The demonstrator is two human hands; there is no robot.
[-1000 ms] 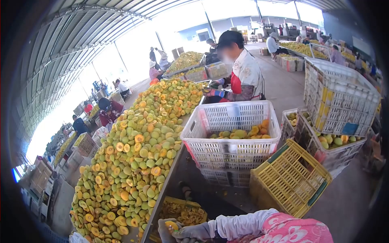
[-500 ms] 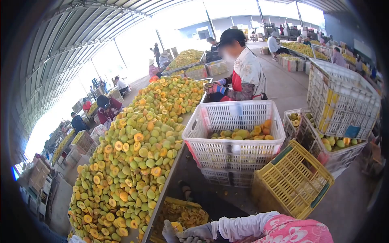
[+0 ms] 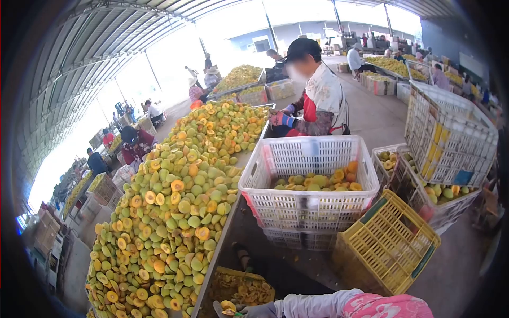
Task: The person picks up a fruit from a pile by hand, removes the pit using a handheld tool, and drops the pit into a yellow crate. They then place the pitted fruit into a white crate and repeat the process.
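My gloved right hand (image 3: 259,311) pinches 1 peach half (image 3: 229,306), well below and left of the white crate (image 3: 307,206). My left hand (image 3: 216,307) touches it, though I cannot tell its grip. I judge the fruit soft, wet and slippery, so hold the skin side lightly.

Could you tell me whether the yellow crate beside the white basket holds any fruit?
No, the yellow crate shows only its bare slatted inside.

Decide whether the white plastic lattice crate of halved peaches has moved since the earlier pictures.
No. The white plastic lattice crate keeps its place beside the yellow plastic crate; only the view shifted slightly.
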